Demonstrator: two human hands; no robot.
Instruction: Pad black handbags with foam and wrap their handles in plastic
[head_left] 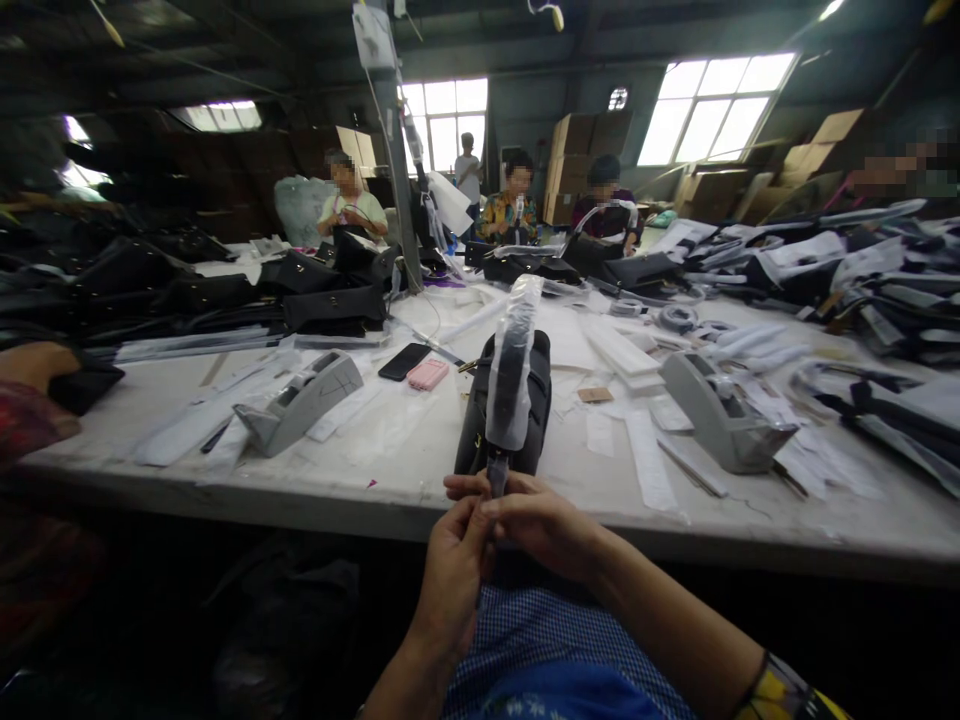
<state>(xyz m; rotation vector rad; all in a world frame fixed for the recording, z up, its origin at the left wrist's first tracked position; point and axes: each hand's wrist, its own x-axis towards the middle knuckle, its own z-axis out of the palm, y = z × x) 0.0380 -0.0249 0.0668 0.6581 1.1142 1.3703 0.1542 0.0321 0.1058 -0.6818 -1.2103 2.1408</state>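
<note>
Both my hands meet at the table's front edge. My left hand [454, 565] and my right hand [536, 520] pinch the lower end of a black strap wrapped in clear plastic film [512, 375], which stands up over a black bag [525, 410] lying on the white table [390, 470]. The fingers of both hands are closed round the strap's end.
Two grey tape dispensers [304, 400] [716, 410] flank the bag. A black phone [405, 361] and a pink case [428, 374] lie behind it. Piles of black bags [150, 285] and wrapped straps [862, 280] line both sides. Several people work at the far end; another person's hand [34, 365] rests at left.
</note>
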